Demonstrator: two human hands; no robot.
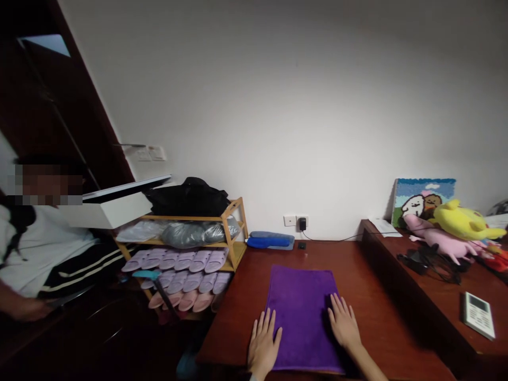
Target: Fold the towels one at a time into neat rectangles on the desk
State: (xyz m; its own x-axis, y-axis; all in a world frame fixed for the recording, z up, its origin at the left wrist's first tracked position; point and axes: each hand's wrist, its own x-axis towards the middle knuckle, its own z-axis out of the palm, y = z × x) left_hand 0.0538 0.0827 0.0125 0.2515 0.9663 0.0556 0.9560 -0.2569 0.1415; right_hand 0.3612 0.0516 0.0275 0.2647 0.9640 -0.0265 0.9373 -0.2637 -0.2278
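A purple cloth [304, 317] lies flat on the reddish-brown table [234, 312], its long sides running away from me. My left hand [264, 341] rests palm down over the cloth's left edge near the front, fingers spread. On the opposite side, my right hand [344, 321] lies flat over the right edge with its fingers apart. Neither hand grips anything. Folded blue cloths [270, 241] sit at the table's back left, against the wall.
Left stands a wooden rack [238, 254] with slippers [190, 259], a black bag [190, 198] and a white box [105, 211]. A seated person [51, 248] is far left. The raised right surface holds plush toys [460, 222], cables and a white device [478, 315].
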